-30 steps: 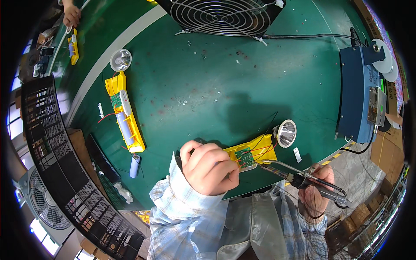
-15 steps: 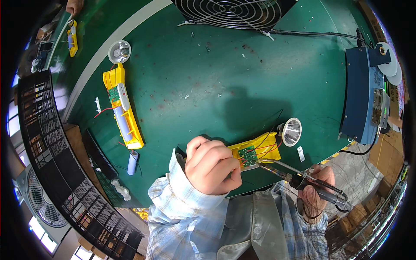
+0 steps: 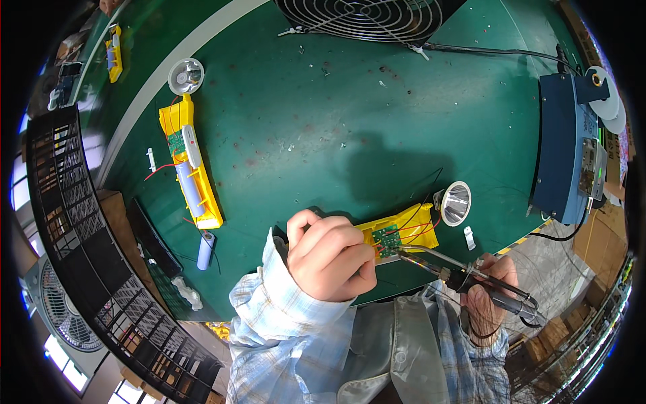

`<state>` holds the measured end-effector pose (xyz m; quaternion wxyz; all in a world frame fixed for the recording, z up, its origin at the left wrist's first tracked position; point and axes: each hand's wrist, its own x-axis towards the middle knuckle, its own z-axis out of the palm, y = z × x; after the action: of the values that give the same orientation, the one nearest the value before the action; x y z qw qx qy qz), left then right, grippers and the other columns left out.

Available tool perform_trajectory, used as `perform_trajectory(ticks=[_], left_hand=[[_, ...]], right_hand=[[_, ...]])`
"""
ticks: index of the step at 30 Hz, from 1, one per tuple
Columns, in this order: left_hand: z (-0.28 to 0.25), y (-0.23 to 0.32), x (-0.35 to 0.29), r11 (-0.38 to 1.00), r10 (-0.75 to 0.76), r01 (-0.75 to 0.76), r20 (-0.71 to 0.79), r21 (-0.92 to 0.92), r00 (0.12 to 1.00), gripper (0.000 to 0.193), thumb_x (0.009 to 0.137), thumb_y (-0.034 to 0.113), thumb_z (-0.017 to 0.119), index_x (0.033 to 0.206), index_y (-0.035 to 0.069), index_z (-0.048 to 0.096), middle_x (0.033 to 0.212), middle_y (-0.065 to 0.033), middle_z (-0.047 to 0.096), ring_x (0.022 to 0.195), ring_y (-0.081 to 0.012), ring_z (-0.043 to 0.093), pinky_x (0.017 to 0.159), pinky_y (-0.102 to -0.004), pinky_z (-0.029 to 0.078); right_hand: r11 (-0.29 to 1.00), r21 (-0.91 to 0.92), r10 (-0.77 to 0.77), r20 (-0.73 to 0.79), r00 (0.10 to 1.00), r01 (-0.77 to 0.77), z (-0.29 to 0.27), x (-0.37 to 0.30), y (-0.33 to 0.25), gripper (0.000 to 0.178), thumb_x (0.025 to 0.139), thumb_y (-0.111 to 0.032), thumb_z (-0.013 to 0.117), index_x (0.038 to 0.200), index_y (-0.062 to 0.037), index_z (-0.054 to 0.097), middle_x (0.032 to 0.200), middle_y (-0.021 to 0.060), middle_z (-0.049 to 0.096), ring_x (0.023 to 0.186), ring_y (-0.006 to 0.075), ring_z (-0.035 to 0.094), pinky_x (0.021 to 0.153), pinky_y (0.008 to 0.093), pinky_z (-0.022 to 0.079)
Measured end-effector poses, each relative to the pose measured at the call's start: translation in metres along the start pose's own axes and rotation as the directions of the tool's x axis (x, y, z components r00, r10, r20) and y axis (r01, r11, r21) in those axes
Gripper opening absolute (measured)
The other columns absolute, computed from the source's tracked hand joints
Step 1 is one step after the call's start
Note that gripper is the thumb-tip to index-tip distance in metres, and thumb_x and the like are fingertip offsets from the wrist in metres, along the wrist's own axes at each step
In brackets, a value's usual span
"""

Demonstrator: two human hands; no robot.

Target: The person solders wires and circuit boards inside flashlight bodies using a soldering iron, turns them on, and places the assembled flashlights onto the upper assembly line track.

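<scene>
My left hand (image 3: 330, 259) is curled over the left end of a yellow plastic flashlight housing (image 3: 418, 229) and grips it; that end is hidden under my fingers. In the housing sits a green circuit board (image 3: 386, 240) with red wires. A silvery reflector lamp head (image 3: 456, 203) lies at its right end, joined by red and black wires. My right hand (image 3: 490, 296) is closed round a black soldering iron (image 3: 464, 279) with a thin metal feed tube alongside. The iron's tip and the tube's end meet at the board's lower right edge.
Left lies a second yellow housing (image 3: 210, 214) with battery and reflector (image 3: 186, 76); a loose battery (image 3: 205, 252) lies below. A fan (image 3: 360, 17) stands at the back, a blue soldering machine (image 3: 562, 145) at right. Another person's hand (image 3: 108, 5) shows far left, near another yellow housing (image 3: 114, 57).
My hands, the housing and the iron keep nearly the same places, with the whole view shifted slightly. The other person's hand at the far left has drawn up, away from the yellow housing there.
</scene>
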<state>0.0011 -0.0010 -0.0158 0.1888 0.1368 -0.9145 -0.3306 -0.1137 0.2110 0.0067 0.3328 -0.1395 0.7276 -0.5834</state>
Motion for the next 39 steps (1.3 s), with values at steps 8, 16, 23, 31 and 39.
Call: perform_trajectory(ticks=[8,16,23,31,39], left_hand=[[0.001,-0.001,0.000,1.000,0.020,-0.020,-0.010,0.007,1.000,0.020,0.046,0.003,0.063,0.062,0.012,0.057,0.073,0.0012,0.050,0.072,-0.0167,0.053,0.065,-0.0326,0.035],[0.001,0.000,0.000,1.000,0.022,-0.022,-0.017,0.013,1.000,0.020,0.046,0.003,0.063,0.062,0.012,0.057,0.073,0.0016,0.051,0.073,-0.0166,0.054,0.065,-0.0325,0.034],[0.000,-0.001,0.000,0.999,0.024,-0.024,-0.013,0.024,1.000,0.020,0.046,0.003,0.063,0.062,0.012,0.057,0.073,0.0020,0.051,0.073,-0.0165,0.054,0.064,-0.0325,0.034],[0.000,-0.001,0.001,0.999,0.035,-0.034,-0.007,0.026,0.999,0.019,0.046,0.004,0.063,0.062,0.013,0.057,0.073,0.0024,0.052,0.073,-0.0164,0.053,0.065,-0.0326,0.034],[0.001,-0.001,0.000,0.999,0.023,-0.023,0.002,0.035,1.000,0.020,0.046,0.004,0.063,0.062,0.013,0.057,0.073,0.0027,0.052,0.074,-0.0161,0.053,0.065,-0.0323,0.034]], right_hand=[[0.989,0.141,0.062,-0.056,0.997,-0.054,0.004,0.001,-0.004,0.028,0.078,-0.014,0.063,0.074,-0.0019,0.039,0.068,0.0082,0.044,0.059,0.0113,0.041,0.048,0.0230,0.034],[0.949,-0.133,-0.296,-0.063,0.953,0.286,-0.005,-0.002,0.023,0.040,0.070,-0.026,0.070,0.078,-0.0036,0.037,0.075,0.0060,0.039,0.038,0.0079,0.043,0.033,0.0164,0.036],[0.984,0.180,0.005,-0.034,0.999,0.001,0.003,-0.001,0.002,0.025,0.082,-0.019,0.057,0.075,-0.0002,0.042,0.072,0.0098,0.045,0.060,0.0123,0.040,0.048,0.0228,0.035],[0.992,0.120,0.041,-0.123,0.992,-0.026,0.002,-0.004,0.002,0.040,0.072,-0.027,0.070,0.078,-0.0030,0.038,0.074,0.0071,0.040,0.043,0.0095,0.045,0.038,0.0206,0.038],[0.854,-0.492,-0.177,0.032,0.984,0.170,0.012,-0.006,-0.030,0.031,0.068,-0.021,0.069,0.073,-0.0034,0.044,0.065,0.0116,0.053,0.049,0.0199,0.050,0.044,0.0274,0.039]])
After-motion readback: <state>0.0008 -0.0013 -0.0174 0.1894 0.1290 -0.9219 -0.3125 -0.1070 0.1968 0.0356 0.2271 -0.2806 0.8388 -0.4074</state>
